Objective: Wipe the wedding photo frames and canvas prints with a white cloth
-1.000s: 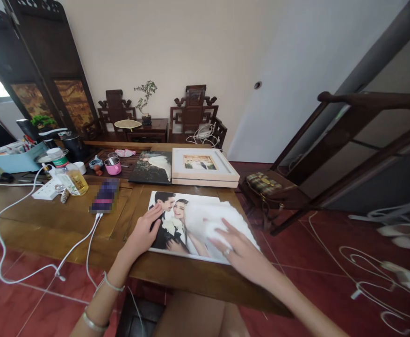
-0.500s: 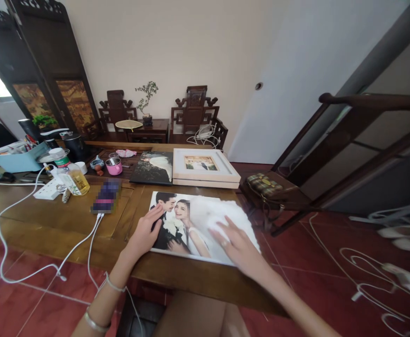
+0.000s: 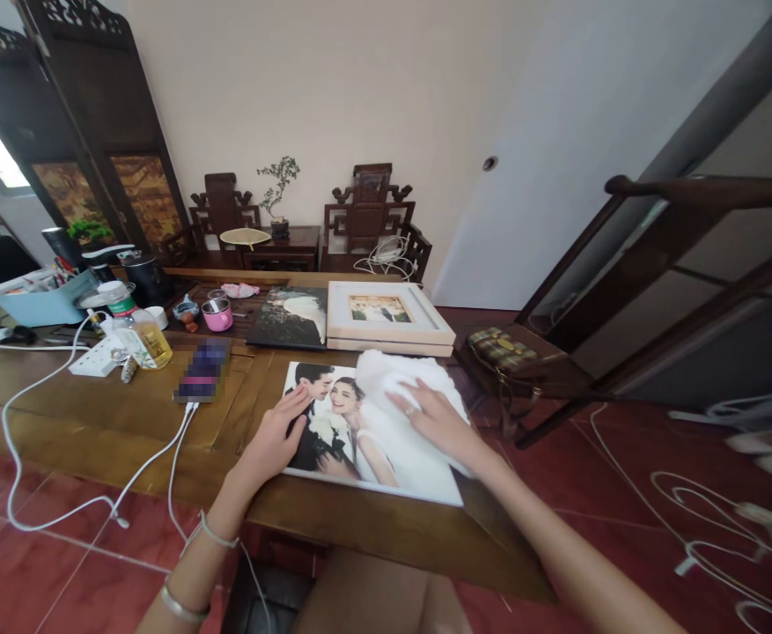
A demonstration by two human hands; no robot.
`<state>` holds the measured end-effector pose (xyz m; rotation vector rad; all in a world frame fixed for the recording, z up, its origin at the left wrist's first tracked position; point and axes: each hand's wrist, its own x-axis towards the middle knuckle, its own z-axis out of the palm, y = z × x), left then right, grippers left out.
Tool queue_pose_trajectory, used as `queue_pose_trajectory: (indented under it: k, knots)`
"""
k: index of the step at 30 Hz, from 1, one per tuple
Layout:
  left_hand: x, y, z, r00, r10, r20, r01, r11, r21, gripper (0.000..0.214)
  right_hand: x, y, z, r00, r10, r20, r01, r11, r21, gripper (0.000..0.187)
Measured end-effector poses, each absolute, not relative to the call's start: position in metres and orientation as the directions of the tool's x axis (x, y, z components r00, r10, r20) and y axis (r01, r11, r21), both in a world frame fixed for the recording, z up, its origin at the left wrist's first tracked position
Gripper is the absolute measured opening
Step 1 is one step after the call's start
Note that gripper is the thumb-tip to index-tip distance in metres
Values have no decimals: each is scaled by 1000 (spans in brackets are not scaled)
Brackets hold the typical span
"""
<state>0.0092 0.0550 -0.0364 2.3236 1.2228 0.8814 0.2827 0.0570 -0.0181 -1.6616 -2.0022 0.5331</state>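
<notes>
A large wedding photo print (image 3: 333, 440) lies flat near the front edge of the wooden table (image 3: 95, 414). My left hand (image 3: 273, 440) rests flat on the print's left edge, fingers stretched out. My right hand (image 3: 429, 414) presses a white cloth (image 3: 386, 374) onto the print's upper right part, fingers spread over the cloth.
Behind the print lie a dark photo print (image 3: 290, 319) and a white framed photo (image 3: 386, 314). To the left are a phone (image 3: 202, 370) on a white cable, a power strip (image 3: 95, 359), a bottle (image 3: 141, 339), a pink cup (image 3: 217, 313). A wooden stair rail (image 3: 689, 189) stands right.
My right hand has slid the white cloth from the print's lower right up toward its top right. My left hand has stayed on the left edge.
</notes>
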Motion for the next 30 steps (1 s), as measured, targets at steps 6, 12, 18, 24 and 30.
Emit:
queue_pose_trajectory:
  k: [6,12,18,24,30]
  knots:
    - [10,55,-37,403,836,373,592,-548,591,39,280,75,-17,-139,979,150,784,201,-587,40]
    - [13,55,-36,382,840,385,593,-542,595,39,277,-29,-32,-189,965,182,777,260,-574,38]
    - [12,55,-38,393,845,363,618,-535,577,40,281,-76,-18,-335,938,88,735,319,-599,38]
    - [10,55,-36,417,831,368,606,-556,569,40,285,11,-7,-262,964,-40,740,175,-649,55]
    - [10,54,-36,417,830,370,593,-557,582,40,282,80,-17,-200,978,51,740,185,-646,53]
